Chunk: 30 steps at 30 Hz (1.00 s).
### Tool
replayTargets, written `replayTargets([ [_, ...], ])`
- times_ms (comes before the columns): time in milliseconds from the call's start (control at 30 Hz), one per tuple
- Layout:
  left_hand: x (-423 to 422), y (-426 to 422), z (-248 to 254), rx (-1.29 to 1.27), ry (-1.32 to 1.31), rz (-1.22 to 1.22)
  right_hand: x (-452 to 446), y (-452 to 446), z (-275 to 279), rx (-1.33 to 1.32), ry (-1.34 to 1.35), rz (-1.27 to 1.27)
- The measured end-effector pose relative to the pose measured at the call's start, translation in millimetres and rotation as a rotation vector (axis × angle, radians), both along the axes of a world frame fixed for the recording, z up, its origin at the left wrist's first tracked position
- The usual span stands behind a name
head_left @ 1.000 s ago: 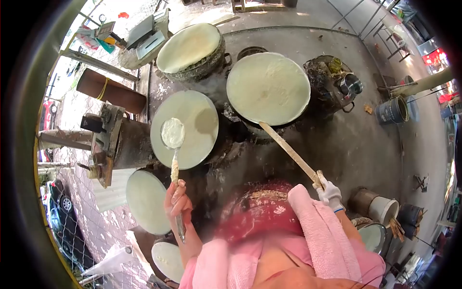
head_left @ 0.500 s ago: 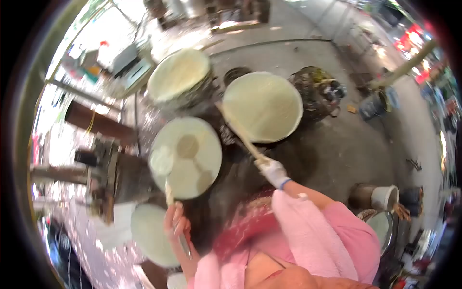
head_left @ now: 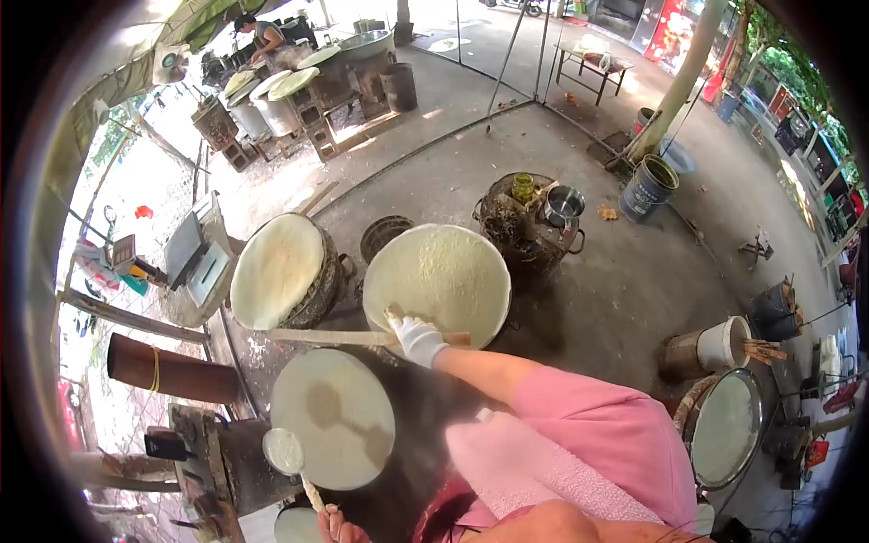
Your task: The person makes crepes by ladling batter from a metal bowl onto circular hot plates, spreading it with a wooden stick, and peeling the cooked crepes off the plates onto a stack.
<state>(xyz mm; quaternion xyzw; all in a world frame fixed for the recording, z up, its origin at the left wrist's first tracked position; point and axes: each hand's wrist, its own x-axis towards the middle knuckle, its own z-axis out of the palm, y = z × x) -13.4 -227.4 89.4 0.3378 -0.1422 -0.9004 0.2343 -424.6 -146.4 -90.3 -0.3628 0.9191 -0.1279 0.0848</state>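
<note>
My right hand [head_left: 419,341], in a white glove, is closed around a long flat wooden stick [head_left: 317,337]. It is at the near edge of a large round griddle [head_left: 444,271] covered with a pale layer dotted with crumbs. Bare and low in the view, my left hand [head_left: 339,527] grips a ladle [head_left: 284,452] by its wrapped handle. The ladle's bowl looks coated in white batter and hangs beside a second round griddle [head_left: 330,416], which carries the ladle's shadow. A third griddle [head_left: 279,270] at the left holds a cream-coloured sheet.
Beyond the griddles stands a drum stove [head_left: 525,226] with a metal pot [head_left: 564,205] on top. A bucket [head_left: 649,188] is at the right, and a round pan [head_left: 726,430] lies lower right. A person [head_left: 262,38] works among large pots at the back left.
My view has turned and shifted. The stick has swung from slanting to nearly level, at the griddle's near edge. My left hand and the ladle now appear lower, off the second griddle's middle.
</note>
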Motion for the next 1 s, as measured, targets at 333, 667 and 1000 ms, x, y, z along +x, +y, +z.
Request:
replayTargets([
  [333, -52.8, 4.5, 7.9, 0.004, -0.069, 0.070, -32.7, 30.2, 24.4, -0.547, -0.314, -0.036],
  [667, -53.5, -10.5, 0.9, 0.017, -0.025, 0.105, -113.5, 84.1, 167.6, -0.605, -0.188, -0.020],
  [1000, 16.2, -14.9, -11.5, 0.029, 0.090, 0.281, -162.8, -40.9, 335.8, -0.065, 0.159, 0.437],
])
